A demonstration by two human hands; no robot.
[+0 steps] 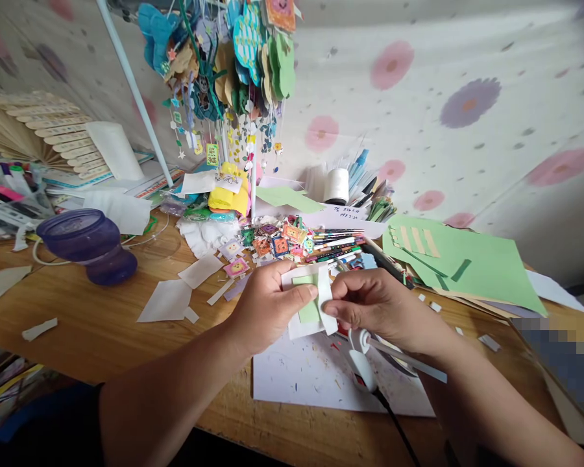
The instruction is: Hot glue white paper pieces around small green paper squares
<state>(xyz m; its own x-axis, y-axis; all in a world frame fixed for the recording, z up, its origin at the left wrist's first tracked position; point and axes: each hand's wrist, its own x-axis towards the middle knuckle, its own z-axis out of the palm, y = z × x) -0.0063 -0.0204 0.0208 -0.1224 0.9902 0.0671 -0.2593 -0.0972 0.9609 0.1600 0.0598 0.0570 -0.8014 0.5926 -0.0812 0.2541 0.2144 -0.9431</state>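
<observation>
1. The wooden table (97, 337) spreads across my view, with the small decorated pieces (279, 245) in a pile on its far side.
2. Near me lies a speckled white sheet (292, 383); the work is held above its far edge.
3. My left hand (275, 298) clamps the white paper (288, 280), thumb over the green card (310, 313).
4. My right hand (377, 305) pinches the paper's right flap (325, 288).
5. That flap overlaps the card's right edge; I judge this wrapping partly done.
6. The left margin lies unfolded; whether anything is glued, I can't tell.
</observation>
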